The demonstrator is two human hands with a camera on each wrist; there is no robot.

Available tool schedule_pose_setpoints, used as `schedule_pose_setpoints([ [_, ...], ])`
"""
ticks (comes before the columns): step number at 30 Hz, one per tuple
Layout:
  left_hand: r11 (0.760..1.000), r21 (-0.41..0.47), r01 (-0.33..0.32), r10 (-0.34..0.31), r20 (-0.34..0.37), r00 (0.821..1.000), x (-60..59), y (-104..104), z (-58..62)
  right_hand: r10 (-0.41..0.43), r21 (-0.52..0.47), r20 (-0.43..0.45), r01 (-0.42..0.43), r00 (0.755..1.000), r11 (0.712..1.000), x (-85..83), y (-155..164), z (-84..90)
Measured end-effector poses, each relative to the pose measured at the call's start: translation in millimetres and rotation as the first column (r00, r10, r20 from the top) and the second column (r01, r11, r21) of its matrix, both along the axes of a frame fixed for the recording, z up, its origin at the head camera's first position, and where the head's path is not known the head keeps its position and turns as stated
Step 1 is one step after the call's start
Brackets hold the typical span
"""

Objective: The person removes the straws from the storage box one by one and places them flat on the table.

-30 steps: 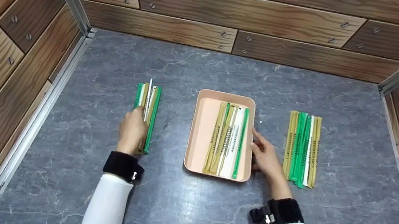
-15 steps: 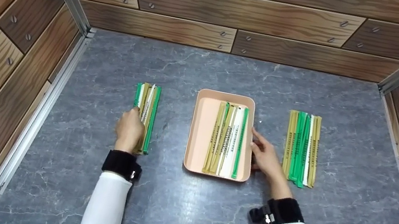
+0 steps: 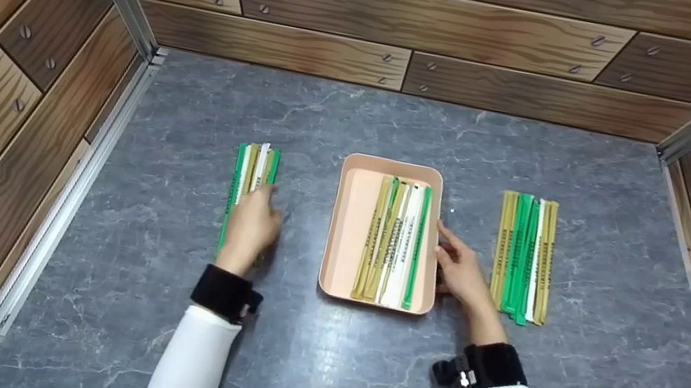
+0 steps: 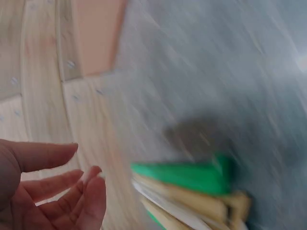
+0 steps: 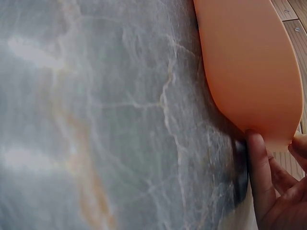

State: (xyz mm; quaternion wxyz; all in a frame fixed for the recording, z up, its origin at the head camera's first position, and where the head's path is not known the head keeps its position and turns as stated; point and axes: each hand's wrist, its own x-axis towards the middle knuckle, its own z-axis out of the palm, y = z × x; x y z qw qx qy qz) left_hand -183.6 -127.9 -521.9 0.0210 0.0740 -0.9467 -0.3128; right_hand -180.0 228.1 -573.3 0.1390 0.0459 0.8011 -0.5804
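Left stick pile (image 3: 253, 167) | left hand (image 3: 251, 227) over it, fingers relaxed, gripping nothing | right hand (image 3: 461, 271) fingers straight against tray (image 3: 351, 223)

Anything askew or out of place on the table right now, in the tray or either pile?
Nothing stands out. The left pile under the left hand, the sticks in the tray and the right pile all lie roughly parallel. The right hand touches the tray's side. No strays, nothing spilled.
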Motion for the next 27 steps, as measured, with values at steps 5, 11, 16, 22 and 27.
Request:
schedule_pose_setpoints([
  [5, 0.985, 0.028, 0.168, -0.166, -0.058, 0.984, 5.1, 30, 9.6, -0.001, -0.004, -0.007, 0.001, 1.000, 1.000, 0.3, 0, -0.9],
  [11, 0.928, 0.012, 0.373, -0.374, 0.012, 0.928, 14.3, 73, 12.7, -0.009, 0.009, -0.017, 0.009, 1.000, 1.000, 0.6, 0, -0.6],
  [16, 0.892, -0.031, 0.451, -0.445, 0.120, 0.888, 20.2, 105, 2.3, -0.006, 0.009, -0.009, 0.006, 1.000, 1.000, 0.5, 0, -0.1],
  [22, 0.865, -0.191, 0.465, -0.442, 0.150, 0.884, 20.8, 122, -12.1, -0.007, 0.005, -0.006, 0.007, 1.000, 1.000, -0.2, 0, -1.0],
  [27, 0.855, -0.231, 0.465, -0.439, 0.155, 0.885, 18.6, 127, -20.8, 0.002, 0.000, -0.026, -0.002, 1.000, 1.000, 0.3, 1, -0.6],
])
